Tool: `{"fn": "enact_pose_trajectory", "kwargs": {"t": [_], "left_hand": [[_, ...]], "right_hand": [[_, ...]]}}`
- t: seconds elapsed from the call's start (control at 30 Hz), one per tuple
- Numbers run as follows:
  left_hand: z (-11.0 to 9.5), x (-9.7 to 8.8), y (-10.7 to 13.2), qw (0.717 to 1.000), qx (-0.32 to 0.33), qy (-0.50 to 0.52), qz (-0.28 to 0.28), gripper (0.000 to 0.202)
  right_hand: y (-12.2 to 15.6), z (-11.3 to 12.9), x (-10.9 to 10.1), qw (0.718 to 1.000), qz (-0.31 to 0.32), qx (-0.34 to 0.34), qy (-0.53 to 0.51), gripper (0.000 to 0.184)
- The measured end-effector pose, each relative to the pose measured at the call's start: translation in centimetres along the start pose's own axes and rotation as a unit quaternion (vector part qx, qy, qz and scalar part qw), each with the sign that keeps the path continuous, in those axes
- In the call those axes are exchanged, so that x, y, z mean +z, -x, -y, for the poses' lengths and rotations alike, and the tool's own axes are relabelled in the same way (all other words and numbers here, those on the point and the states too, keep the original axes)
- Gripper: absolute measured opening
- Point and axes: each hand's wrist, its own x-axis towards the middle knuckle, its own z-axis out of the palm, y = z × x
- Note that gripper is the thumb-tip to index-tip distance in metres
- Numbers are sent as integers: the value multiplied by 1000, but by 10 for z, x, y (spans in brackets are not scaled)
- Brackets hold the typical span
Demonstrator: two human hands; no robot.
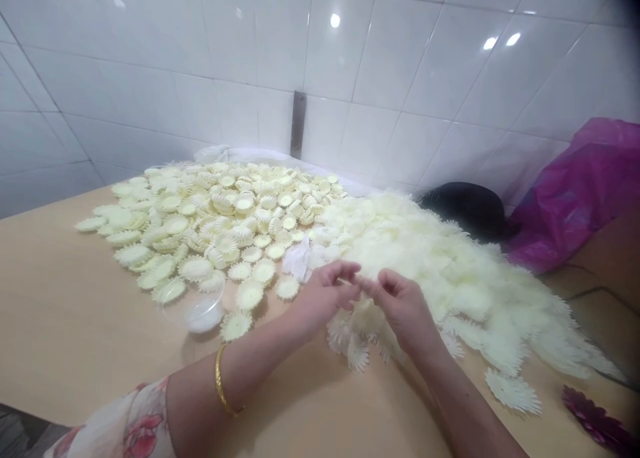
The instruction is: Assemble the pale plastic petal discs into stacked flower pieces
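My left hand and my right hand meet at the fingertips above the near edge of a heap of thin, pale yellow petal-edged discs. Both hands have bent fingers drawn together. Whatever they pinch, if anything, is too small to make out. Several loose petal-edged discs lie just under my hands. Beside my left wrist are thicker pale yellow layered flowers, part of a broad pile. A crumpled white scrap lies between the two heaps.
A clear round dish with whitish contents stands left of my left forearm on the wooden table. A dark rounded object and a magenta plastic bag are at the back right. A dark red flower piece lies front right. A tiled wall rises behind.
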Motion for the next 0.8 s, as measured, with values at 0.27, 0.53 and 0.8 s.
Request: {"fn": "enact_pose_trajectory", "kwargs": {"t": [0.27,0.53,0.8], "left_hand": [[-4,2,2,999,46,-10,26,8],[-6,-1,0,999,-12,41,-6,12],[-5,-4,-2,998,-29,60,11,14]], "right_hand": [[-1,-1,-4,999,33,3,-31,42],[2,2,-4,991,16,-96,97,24],[4,4,-3,981,48,-115,148,19]]}}
